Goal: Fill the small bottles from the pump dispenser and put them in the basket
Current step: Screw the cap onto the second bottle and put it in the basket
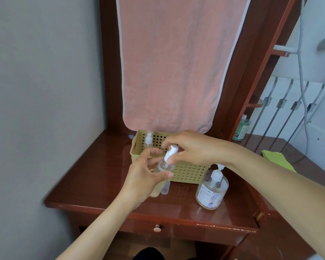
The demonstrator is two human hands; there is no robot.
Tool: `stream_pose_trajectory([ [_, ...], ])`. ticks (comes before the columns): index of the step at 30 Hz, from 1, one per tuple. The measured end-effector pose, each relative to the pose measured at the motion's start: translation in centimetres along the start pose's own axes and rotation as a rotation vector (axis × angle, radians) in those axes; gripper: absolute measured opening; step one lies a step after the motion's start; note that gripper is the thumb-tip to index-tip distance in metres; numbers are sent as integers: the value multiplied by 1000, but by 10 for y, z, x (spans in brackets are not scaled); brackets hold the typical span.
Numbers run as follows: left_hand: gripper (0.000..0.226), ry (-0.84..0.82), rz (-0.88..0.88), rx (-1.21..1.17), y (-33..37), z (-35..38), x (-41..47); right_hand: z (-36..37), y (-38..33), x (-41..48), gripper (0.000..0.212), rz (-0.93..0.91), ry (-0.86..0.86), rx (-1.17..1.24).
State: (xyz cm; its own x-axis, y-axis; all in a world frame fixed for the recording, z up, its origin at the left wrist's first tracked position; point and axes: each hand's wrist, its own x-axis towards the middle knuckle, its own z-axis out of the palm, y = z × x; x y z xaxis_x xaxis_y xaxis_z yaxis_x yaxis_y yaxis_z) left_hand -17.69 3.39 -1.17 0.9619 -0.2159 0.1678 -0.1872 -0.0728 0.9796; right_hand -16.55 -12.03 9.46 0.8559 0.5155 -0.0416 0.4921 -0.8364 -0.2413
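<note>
Both hands partly hide the small bottle (164,166).

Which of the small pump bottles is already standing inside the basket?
The small bottle in the far-left corner of the yellow basket. The other one is held in front of the basket by the left hand, the right hand at its pump.

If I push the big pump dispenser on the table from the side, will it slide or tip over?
The pump dispenser looks squat, wide and largely full, so it is probably heavy and more likely to slide than tip. The table is glossy, which should help sliding. A push high on its pump head would be the likelier way to tip it.
</note>
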Motion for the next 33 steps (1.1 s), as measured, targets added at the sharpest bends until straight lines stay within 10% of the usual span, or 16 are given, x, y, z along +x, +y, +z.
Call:
stream_pose_trajectory([
  [33,56,-25,40,-93,15,-2,15,-1,1,0,23,29,157,217],
])
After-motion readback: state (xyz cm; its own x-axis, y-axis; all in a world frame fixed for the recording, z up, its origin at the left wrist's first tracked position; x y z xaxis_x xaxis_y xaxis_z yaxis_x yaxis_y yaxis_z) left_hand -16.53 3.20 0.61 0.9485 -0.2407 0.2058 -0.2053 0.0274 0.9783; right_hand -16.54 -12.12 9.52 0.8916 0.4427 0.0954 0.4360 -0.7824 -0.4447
